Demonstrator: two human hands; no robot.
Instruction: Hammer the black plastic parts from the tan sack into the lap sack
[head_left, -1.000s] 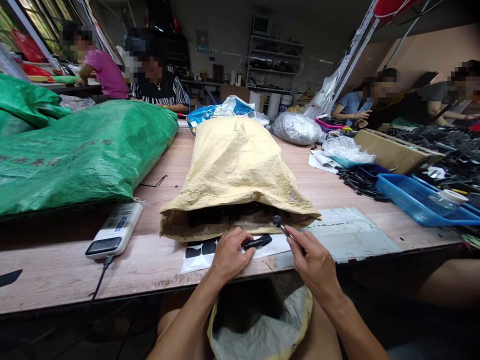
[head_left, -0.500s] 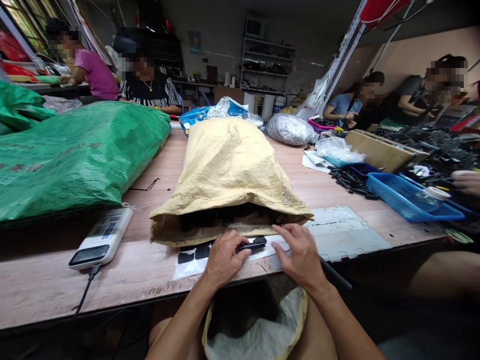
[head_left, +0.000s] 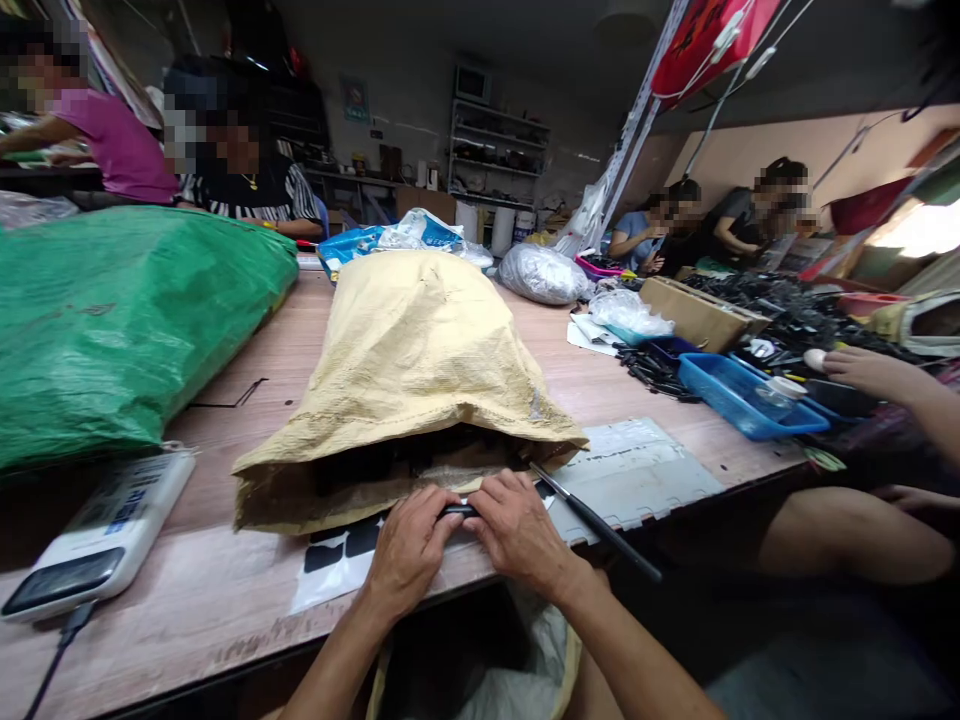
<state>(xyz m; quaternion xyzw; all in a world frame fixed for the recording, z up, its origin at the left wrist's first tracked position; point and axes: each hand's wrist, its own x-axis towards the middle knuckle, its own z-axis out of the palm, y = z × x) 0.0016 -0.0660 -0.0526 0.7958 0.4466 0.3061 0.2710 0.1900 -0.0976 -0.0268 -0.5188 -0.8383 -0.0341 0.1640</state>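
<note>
A small slim black piece [head_left: 460,510] spans the gap between my two hands at the table's front edge. My left hand [head_left: 411,545] closes its fingers round the left end of it. My right hand [head_left: 517,525] grips the other end, fingers bent and covering most of it. Under and beside my hands lies a white sheet with black stickers [head_left: 324,556]. Just behind them is the open mouth of a yellow woven sack [head_left: 420,340], with dark contents inside. A thin tool with a black handle [head_left: 611,535] lies right of my right hand, its handle jutting past the edge.
A large green sack [head_left: 127,320] and a white power bank [head_left: 105,530] with a cable are on the left. To the right are a grey plate [head_left: 645,470], a blue tray [head_left: 731,400] and heaped black parts. A second open sack [head_left: 559,660] sits below the edge. Several people work around.
My right hand has come in and closed on the black piece beside my left hand. The view has swung to the right. More of the black-handled tool now shows.
</note>
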